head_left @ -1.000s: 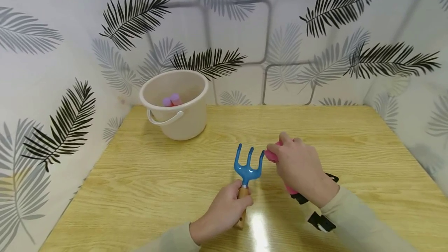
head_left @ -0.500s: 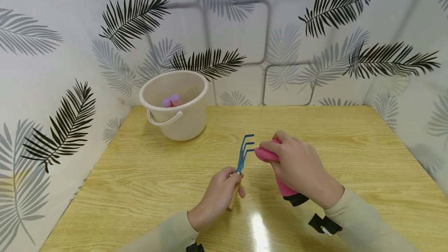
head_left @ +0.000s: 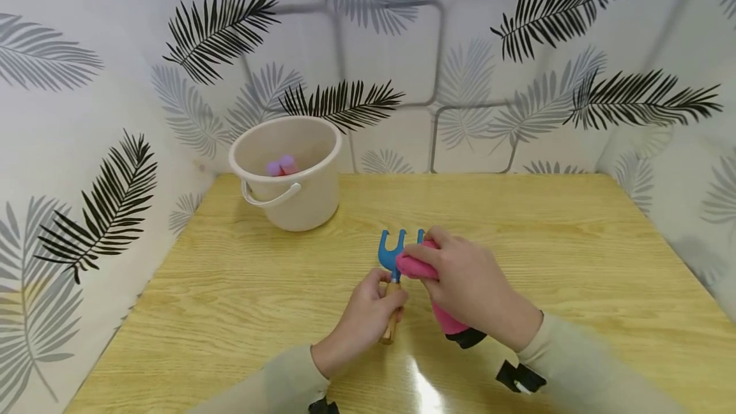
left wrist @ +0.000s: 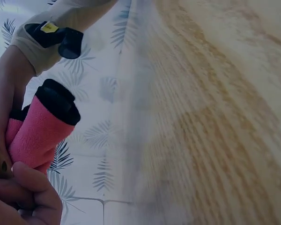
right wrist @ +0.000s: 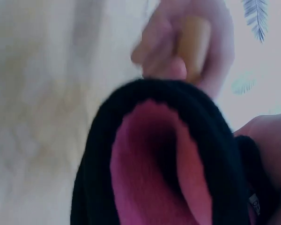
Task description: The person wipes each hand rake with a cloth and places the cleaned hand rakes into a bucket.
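Observation:
My left hand (head_left: 368, 308) grips a small garden hand fork by its wooden handle, its blue three-tined head (head_left: 388, 258) pointing away over the table. In my right hand (head_left: 471, 283) is a bunched pink cloth (head_left: 447, 319) with black edging, held against the base of the tines and partly covering them. The left wrist view has the cloth (left wrist: 37, 136) hanging beside my left fingers (left wrist: 35, 185). In the right wrist view, the folded cloth (right wrist: 143, 173) fills the foreground, with the fork's handle (right wrist: 194, 44) in my left hand behind it.
A cream bucket (head_left: 313, 200) with a lowered handle stands at the back left of the wooden table (head_left: 230, 312). Pink and purple pieces (head_left: 283, 165) lie inside it. Leaf-patterned walls (head_left: 397, 50) border the table behind and at both sides.
The fork turned sideways in my left hand, then back so its tines face away again. My right hand brought the cloth leftward, from beside the tines onto the fork's head.

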